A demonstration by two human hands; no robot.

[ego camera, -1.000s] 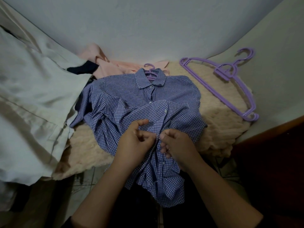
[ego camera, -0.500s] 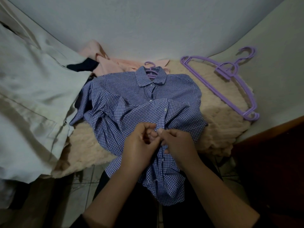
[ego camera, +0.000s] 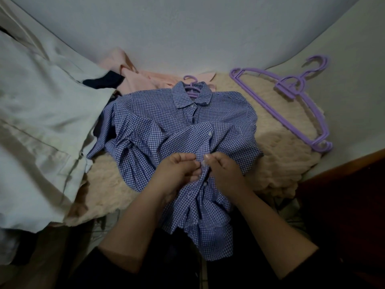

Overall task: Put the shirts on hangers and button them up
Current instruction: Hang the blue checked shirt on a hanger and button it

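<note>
Your left hand [ego camera: 177,174] and right hand [ego camera: 224,174] meet at the button strip of the blue checked shirt [ego camera: 166,126], each pinching one edge of the cloth, fingertips nearly touching around a small white button [ego camera: 202,163] between them. That looks like a button midway down the front being worked through its hole; whether it has passed through, you cannot tell from here.

The shirt lies front-up on a fuzzy beige blanket [ego camera: 281,163], collar at 12 o'clock from your hands, hem hanging toward you at 6. It is already on a purple hanger [ego camera: 190,88], whose hook pokes out of the collar. The top of the front appears closed; the part below your hands still gapes, so several buttons likely remain.

At 2 o'clock, spare purple hangers [ego camera: 291,105] wait against the wall. A pink garment [ego camera: 145,78] at 11 o'clock and a pale one [ego camera: 41,122] at 9 seem not yet hung.
</note>
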